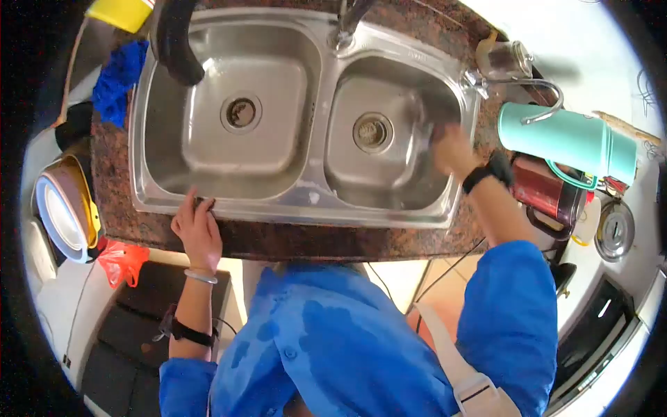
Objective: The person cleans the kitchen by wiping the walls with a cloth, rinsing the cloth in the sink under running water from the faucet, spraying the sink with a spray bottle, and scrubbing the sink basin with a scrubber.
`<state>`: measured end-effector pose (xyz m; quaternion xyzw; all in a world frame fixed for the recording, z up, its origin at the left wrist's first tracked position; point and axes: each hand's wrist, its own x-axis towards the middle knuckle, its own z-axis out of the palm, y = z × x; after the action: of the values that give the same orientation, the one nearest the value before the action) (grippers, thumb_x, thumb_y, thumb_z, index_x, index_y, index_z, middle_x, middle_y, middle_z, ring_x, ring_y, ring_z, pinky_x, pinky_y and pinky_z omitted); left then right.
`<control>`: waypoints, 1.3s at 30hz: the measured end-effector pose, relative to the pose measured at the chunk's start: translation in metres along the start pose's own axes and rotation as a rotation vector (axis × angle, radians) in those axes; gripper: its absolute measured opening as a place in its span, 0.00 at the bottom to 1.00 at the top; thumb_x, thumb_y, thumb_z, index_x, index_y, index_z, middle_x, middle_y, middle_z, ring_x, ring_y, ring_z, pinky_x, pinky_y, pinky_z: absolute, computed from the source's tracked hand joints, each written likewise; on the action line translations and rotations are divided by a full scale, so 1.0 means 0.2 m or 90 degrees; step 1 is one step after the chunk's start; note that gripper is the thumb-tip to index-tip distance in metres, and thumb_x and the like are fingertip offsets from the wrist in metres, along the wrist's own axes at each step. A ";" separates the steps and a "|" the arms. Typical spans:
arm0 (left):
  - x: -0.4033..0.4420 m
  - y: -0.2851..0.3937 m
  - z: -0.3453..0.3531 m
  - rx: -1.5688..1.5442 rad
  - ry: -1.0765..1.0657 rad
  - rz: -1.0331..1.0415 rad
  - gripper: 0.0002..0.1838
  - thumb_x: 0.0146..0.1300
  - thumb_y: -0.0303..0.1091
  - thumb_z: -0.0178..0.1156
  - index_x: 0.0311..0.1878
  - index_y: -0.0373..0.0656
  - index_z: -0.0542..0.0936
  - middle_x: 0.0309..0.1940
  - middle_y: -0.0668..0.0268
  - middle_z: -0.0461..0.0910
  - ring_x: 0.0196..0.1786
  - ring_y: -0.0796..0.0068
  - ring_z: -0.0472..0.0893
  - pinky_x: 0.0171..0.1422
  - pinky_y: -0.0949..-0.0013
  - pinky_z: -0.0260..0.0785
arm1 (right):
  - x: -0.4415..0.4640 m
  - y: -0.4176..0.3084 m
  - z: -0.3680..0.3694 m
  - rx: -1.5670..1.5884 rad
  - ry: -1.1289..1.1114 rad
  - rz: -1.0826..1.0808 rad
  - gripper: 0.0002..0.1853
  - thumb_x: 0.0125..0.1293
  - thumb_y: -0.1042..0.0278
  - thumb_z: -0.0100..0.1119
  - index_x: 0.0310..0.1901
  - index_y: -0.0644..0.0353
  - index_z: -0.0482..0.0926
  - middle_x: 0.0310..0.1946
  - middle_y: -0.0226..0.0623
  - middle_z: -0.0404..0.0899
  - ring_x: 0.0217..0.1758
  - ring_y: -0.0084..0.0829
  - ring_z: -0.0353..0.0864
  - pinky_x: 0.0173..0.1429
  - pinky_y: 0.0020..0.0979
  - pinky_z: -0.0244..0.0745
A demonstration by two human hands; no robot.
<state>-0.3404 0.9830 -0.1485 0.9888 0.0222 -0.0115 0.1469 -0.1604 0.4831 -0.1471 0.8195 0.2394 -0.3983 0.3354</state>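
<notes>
A stainless steel double sink (pixel 317 139) is set into a speckled brown stone counter (pixel 278 240). My left hand (pixel 198 228) rests at the front left rim, fingers stretched out and holding nothing. In the smaller right basin (pixel 389 90), my right hand (pixel 454 151) is blurred against the right wall. Its fingers look curled round a small dark thing (pixel 438 132), too smeared to name. Both basins show a drain; some dark bits lie in the left drain (pixel 241 114).
A faucet (pixel 344 35) stands behind the sink, and a curved spout (pixel 542 87) rises at the right. Nearby are a mint-green container (pixel 563 139), a glass jar (pixel 506 59) and a red kettle-like vessel (pixel 545 191). Left are a blue cloth (pixel 119 82) and stacked basins (pixel 64 208). A black object (pixel 177 42) overhangs the left basin.
</notes>
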 end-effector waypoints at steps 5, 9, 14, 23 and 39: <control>-0.01 -0.02 -0.01 -0.008 0.018 0.017 0.14 0.64 0.28 0.53 0.52 0.47 0.78 0.67 0.60 0.66 0.64 0.59 0.67 0.67 0.57 0.50 | -0.13 -0.10 0.35 0.055 0.108 -0.047 0.15 0.56 0.69 0.52 0.43 0.58 0.83 0.52 0.39 0.79 0.58 0.42 0.74 0.67 0.50 0.62; -0.01 -0.03 -0.01 -0.023 0.023 0.010 0.14 0.64 0.28 0.53 0.52 0.47 0.79 0.67 0.60 0.66 0.63 0.60 0.68 0.67 0.57 0.51 | -0.37 -0.28 0.26 0.208 0.077 -0.056 0.16 0.56 0.68 0.52 0.45 0.56 0.82 0.54 0.40 0.78 0.62 0.44 0.71 0.70 0.53 0.57; -0.02 -0.03 0.00 -0.021 0.013 0.004 0.14 0.64 0.30 0.53 0.52 0.48 0.79 0.69 0.61 0.66 0.66 0.61 0.67 0.68 0.58 0.50 | -0.23 -0.09 0.25 0.100 0.313 -0.011 0.17 0.57 0.69 0.52 0.47 0.63 0.81 0.60 0.51 0.71 0.69 0.47 0.62 0.72 0.46 0.60; 0.00 -0.01 0.00 0.002 0.009 0.007 0.14 0.64 0.29 0.53 0.52 0.46 0.78 0.68 0.64 0.66 0.65 0.60 0.67 0.67 0.56 0.51 | -0.57 -0.96 0.05 0.784 0.468 0.042 0.20 0.58 0.80 0.49 0.54 0.66 0.76 0.56 0.49 0.76 0.66 0.50 0.67 0.72 0.46 0.59; -0.02 -0.03 0.01 0.005 0.007 0.017 0.15 0.64 0.29 0.52 0.53 0.47 0.78 0.68 0.62 0.66 0.65 0.59 0.66 0.66 0.57 0.50 | -0.01 -0.53 0.32 0.399 -0.097 -0.113 0.15 0.56 0.72 0.51 0.44 0.61 0.83 0.32 0.44 0.85 0.38 0.52 0.84 0.52 0.53 0.73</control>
<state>-0.3441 0.9891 -0.1516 0.9896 0.0095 -0.0042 0.1434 -0.2627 0.5064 -0.2127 0.8266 0.1498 -0.5403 0.0480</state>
